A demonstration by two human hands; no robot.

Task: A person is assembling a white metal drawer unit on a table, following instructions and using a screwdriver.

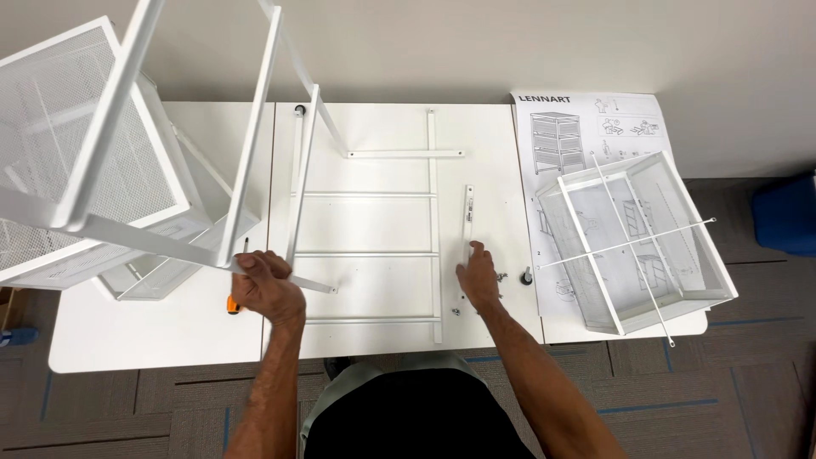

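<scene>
Gripping a white metal frame [183, 136], left hand [265, 285] closed.

Single head view, straight down, over table [374, 127]

White table [153, 340] with frame parts [365, 255]

One printed item in view: assembly instruction sheet [586, 136], white paper with black line drawings, lying flat at the far right of the white table [374, 119]. Rectangular, slightly skewed to the table edge. Near half covered by a white mesh drawer [637, 246] resting on it. No packages, labels, signs or screens seen
</scene>
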